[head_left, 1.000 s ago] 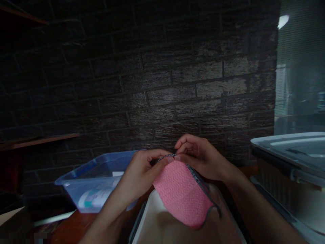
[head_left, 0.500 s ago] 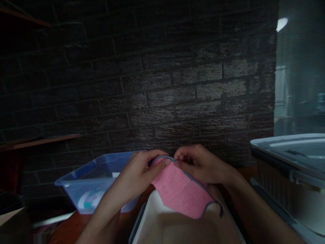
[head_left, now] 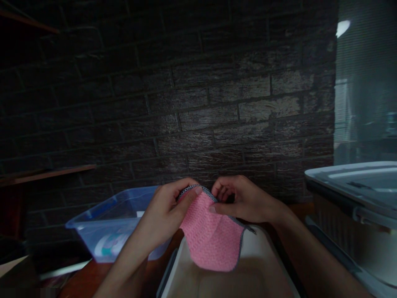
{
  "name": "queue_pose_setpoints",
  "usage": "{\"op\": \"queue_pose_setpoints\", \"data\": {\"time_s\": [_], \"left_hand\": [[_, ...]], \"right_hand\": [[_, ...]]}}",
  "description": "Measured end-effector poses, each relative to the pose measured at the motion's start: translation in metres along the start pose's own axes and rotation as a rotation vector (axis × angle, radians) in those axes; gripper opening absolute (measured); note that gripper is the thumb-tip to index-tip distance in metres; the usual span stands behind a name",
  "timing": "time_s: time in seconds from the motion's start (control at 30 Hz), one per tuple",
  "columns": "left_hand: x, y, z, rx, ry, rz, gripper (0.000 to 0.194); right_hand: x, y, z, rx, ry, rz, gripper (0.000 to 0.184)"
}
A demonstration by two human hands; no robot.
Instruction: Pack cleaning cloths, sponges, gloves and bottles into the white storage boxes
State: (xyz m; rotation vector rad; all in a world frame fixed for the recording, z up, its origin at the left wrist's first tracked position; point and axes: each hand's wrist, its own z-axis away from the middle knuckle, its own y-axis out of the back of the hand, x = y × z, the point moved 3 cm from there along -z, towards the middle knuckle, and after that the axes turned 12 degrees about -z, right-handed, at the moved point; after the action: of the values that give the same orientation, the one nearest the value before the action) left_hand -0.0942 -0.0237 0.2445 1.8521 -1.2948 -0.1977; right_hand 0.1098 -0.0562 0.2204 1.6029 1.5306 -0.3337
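Observation:
A pink cloth with a dark checked edging hangs from both my hands, above a white plastic box. My left hand pinches its upper left edge, the thumb lying on the front. Along the upper edge further right, my right hand grips the cloth between thumb and curled fingers. The lower end drapes loosely over the box opening, rounded at the bottom. A short dark tail of the edging sticks out below my right hand. Behind the cloth, part of the box is hidden.
To the left stands a clear blue plastic bin with a white and teal item inside. At the right is a lidded storage box with dark clips. A dark brick wall rises behind; a wooden shelf juts out at left.
The cloth's lower end has swung left and down, so it hangs straighter. Its edging tail has moved up and left. Both hands keep their grip, with the left slightly further left.

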Motion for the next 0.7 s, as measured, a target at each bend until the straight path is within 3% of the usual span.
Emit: {"op": "queue_pose_setpoints", "data": {"time_s": [0.1,0.23,0.7], "left_hand": [[0.0012,0.0001,-0.0001,-0.023,-0.012,-0.002,0.021],[0.0019,0.0020,-0.0008,-0.061,-0.001,0.006,0.022],[-0.0058,0.0019,-0.0011,0.036,0.067,0.048,0.025]], "right_hand": [[-0.0008,-0.0008,-0.0010,-0.040,0.000,-0.029,0.016],[-0.0011,-0.0007,-0.0012,-0.032,-0.010,-0.089,0.020],[0.0016,0.0062,-0.0028,0.100,0.010,-0.106,0.016]]}}
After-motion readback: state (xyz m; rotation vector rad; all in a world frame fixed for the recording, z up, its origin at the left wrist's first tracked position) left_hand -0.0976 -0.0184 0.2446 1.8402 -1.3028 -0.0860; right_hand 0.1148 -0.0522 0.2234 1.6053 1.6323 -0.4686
